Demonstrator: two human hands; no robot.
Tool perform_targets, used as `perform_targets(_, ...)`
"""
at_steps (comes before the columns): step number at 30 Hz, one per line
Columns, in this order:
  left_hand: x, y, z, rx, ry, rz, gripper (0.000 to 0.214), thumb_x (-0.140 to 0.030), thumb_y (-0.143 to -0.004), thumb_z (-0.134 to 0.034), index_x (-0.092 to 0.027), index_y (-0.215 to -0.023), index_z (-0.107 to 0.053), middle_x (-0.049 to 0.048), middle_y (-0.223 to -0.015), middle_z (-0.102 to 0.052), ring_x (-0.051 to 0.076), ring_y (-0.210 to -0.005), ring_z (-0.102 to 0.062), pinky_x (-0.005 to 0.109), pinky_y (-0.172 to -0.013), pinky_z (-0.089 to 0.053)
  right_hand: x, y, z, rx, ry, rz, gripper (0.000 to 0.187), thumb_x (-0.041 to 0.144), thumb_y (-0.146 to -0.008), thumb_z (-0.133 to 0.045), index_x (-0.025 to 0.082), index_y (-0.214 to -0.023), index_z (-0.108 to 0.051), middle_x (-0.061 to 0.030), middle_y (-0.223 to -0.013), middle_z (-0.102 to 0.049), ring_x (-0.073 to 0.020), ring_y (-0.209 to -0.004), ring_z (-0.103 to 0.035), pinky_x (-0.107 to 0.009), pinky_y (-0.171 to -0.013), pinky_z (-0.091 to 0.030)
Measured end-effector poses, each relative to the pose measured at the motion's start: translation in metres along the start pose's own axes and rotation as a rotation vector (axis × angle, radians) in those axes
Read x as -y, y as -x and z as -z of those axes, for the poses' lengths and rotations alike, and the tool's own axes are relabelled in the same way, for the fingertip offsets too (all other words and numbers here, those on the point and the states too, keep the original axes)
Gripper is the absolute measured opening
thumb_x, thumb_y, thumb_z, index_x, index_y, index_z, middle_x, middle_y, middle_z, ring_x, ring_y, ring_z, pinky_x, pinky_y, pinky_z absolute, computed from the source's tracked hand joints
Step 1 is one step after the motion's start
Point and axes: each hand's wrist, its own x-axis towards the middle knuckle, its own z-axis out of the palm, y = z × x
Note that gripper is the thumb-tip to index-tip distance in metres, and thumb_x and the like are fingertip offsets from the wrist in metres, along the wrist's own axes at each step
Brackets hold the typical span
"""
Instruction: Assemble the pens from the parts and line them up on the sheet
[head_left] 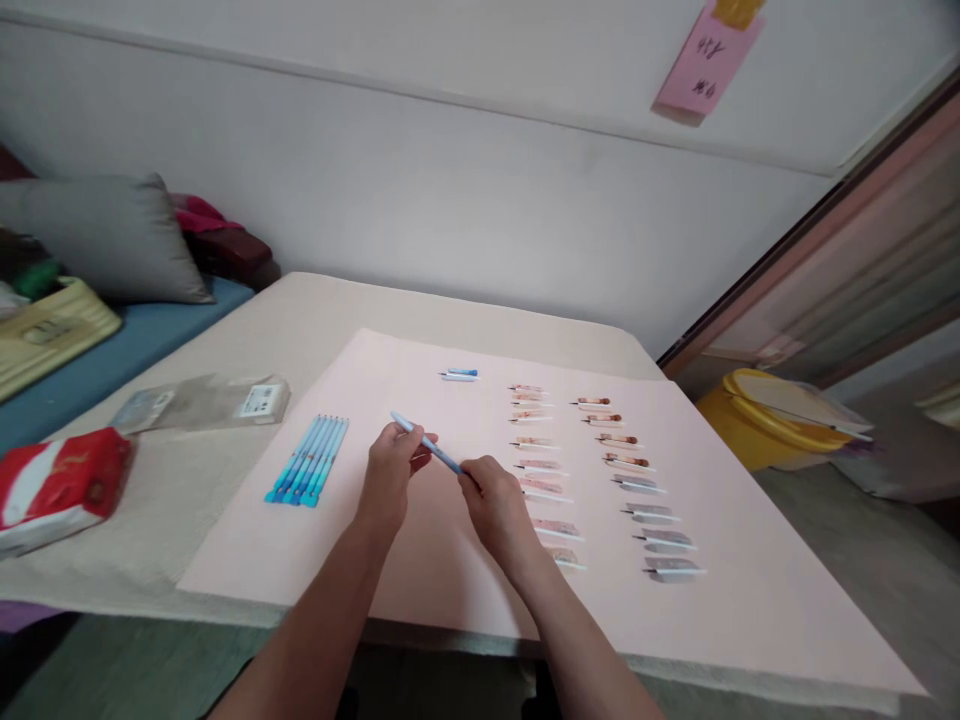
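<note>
A light blue pen [444,457] is held slantwise above the pink sheet, between both hands. My left hand [388,470] pinches it near its upper left end, fingers closed. The lower right end is in the closed fingers of my right hand [496,505], which hide that tip. To the left, several blue pens [309,460] lie side by side in a neat row. Beyond my hands rest a blue piece and a thin white refill [459,378]. Pink pieces with refills [536,466] form a column beside my right hand, one partly behind my wrist.
Further right runs a column of brown [618,440] and grey pieces [667,540] with refills. A clear plastic bag [202,402] and a red tissue pack [64,485] lie at the left. A yellow bucket [750,420] stands right of the table; a wall rises behind.
</note>
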Motion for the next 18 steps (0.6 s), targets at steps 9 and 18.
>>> perform_targets(9, -0.0014, -0.001, 0.0025, 0.03, 0.096, 0.063, 0.026, -0.038, -0.074, -0.063, -0.016, -0.083, -0.052, 0.0095, -0.086, -0.067, 0.02, -0.086, -0.062, 0.038, -0.08, -0.046, 0.0016, 0.0008, -0.0048, -0.008, -0.02, 0.014, 0.017, 0.014, -0.084, -0.046, 0.018, -0.087, -0.063, -0.0032, -0.079, -0.057, -0.0141, -0.071, -0.054, -0.024, -0.063, -0.037)
perform_targets(18, 0.0024, -0.0037, 0.0043, 0.021, 0.112, 0.057, 0.022, -0.034, -0.069, -0.068, -0.016, -0.08, -0.059, 0.0019, -0.084, -0.057, 0.011, -0.078, -0.053, 0.027, -0.075, -0.044, -0.001, 0.0025, -0.0081, -0.043, 0.017, -0.017, 0.009, 0.018, -0.083, -0.054, 0.019, -0.086, -0.062, -0.0032, -0.082, -0.058, -0.0151, -0.074, -0.055, -0.024, -0.065, -0.037)
